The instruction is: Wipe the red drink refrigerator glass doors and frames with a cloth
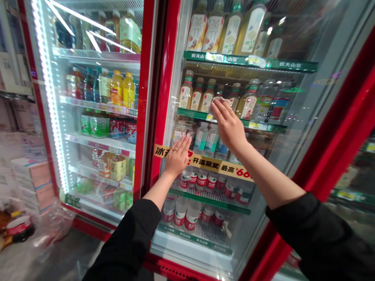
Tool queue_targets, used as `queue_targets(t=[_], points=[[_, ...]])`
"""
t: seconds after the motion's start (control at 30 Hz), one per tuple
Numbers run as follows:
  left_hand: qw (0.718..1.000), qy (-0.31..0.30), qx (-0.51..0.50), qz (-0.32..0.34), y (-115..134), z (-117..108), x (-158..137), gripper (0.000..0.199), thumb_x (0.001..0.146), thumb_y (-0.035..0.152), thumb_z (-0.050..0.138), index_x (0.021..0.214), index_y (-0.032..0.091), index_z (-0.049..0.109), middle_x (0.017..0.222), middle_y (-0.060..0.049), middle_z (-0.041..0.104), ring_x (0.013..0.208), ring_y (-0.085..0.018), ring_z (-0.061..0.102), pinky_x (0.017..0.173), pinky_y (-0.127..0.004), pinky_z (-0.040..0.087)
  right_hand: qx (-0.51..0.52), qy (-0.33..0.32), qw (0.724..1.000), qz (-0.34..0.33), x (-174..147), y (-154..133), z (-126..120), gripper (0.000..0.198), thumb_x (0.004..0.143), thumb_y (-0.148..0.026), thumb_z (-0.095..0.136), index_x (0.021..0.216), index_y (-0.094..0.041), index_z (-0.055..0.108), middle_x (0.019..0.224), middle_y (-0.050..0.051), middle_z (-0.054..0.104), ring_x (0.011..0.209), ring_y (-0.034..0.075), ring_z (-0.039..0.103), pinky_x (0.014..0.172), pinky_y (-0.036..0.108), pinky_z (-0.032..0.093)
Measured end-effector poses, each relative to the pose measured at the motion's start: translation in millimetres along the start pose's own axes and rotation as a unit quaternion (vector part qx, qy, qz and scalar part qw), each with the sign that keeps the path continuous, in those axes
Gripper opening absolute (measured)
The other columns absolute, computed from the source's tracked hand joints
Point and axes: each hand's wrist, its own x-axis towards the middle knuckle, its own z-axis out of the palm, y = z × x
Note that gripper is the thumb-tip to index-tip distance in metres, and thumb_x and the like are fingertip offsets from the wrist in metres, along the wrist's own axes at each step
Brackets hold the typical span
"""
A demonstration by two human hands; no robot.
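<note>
A red-framed glass cooler door [252, 242] stands in front of me, with rows of bottled drinks behind it. My left hand [177, 158] lies flat on the glass, fingers stretched out, a ring on one finger. It covers part of a yellow promotional strip [205, 162] stuck across the door. Higher and to the right, my right hand [231, 125] presses a pale cloth [215, 102] to the glass in front of the middle bottle row. Most of the cloth is hidden under the fingers; whether it is fabric or paper I cannot tell.
A second lit drinks cooler [102, 140] stands on the left. Beyond it are stacked cartons [32, 179], with clear plastic wrap [54, 222] on the floor. Another red frame [328, 156] slants along the right.
</note>
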Motion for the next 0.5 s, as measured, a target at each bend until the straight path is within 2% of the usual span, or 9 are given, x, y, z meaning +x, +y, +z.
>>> queue_targets(t=[0.07,0.17,0.23,0.33,0.43,0.5], points=[[1.0,0.023,0.006,-0.014,0,1,0,0.083,0.104,0.01,0.041,0.18,0.02,0.008,0.177,-0.007,0.042,0.165,-0.02,0.041,0.14,-0.04,0.032,0.012,0.007,1.0,0.016,13,-13,16,0.076,0.107,-0.005,0.036,0.178,-0.03,0.027,0.175,0.007,0.049,0.165,0.035,0.041,0.134,0.065,0.043],[0.997,0.051,0.012,-0.065,-2,4,-2,0.083,0.104,0.01,0.042,0.18,0.021,0.01,0.177,-0.008,0.041,0.166,-0.021,0.039,0.14,-0.043,0.033,0.032,-0.03,0.999,-0.013,20,-35,29,0.075,0.107,-0.004,0.037,0.177,-0.028,0.03,0.174,0.008,0.05,0.165,0.032,0.042,0.135,0.061,0.044],[0.993,0.055,0.005,-0.107,-3,5,-4,0.083,0.104,0.009,0.042,0.18,0.022,0.012,0.178,-0.008,0.039,0.166,-0.022,0.037,0.141,-0.046,0.032,0.035,-0.057,0.997,-0.042,14,-41,26,0.073,0.107,-0.003,0.037,0.175,-0.027,0.035,0.173,0.008,0.051,0.164,0.03,0.043,0.134,0.058,0.045],[0.988,0.05,-0.015,-0.147,-3,6,-5,0.083,0.103,0.009,0.043,0.18,0.023,0.015,0.179,-0.008,0.035,0.168,-0.024,0.034,0.142,-0.049,0.029,0.016,-0.075,0.995,-0.065,0,-35,10,0.069,0.108,-0.003,0.038,0.173,-0.027,0.038,0.171,0.008,0.054,0.162,0.028,0.046,0.133,0.058,0.048],[0.987,0.046,-0.025,-0.151,-2,6,-6,0.084,0.103,0.008,0.044,0.18,0.023,0.015,0.18,-0.007,0.034,0.169,-0.024,0.032,0.143,-0.049,0.027,-0.008,-0.068,0.996,-0.05,-3,-26,-2,0.062,0.111,-0.008,0.04,0.172,-0.023,0.042,0.17,0.011,0.054,0.162,0.03,0.047,0.133,0.057,0.047],[0.987,0.041,-0.024,-0.152,0,6,-7,0.084,0.103,0.008,0.044,0.18,0.024,0.014,0.18,-0.006,0.034,0.168,-0.023,0.032,0.143,-0.048,0.026,-0.016,-0.053,0.998,-0.025,4,-28,1,0.06,0.112,-0.01,0.039,0.171,-0.019,0.044,0.17,0.013,0.054,0.162,0.031,0.046,0.134,0.057,0.046]])
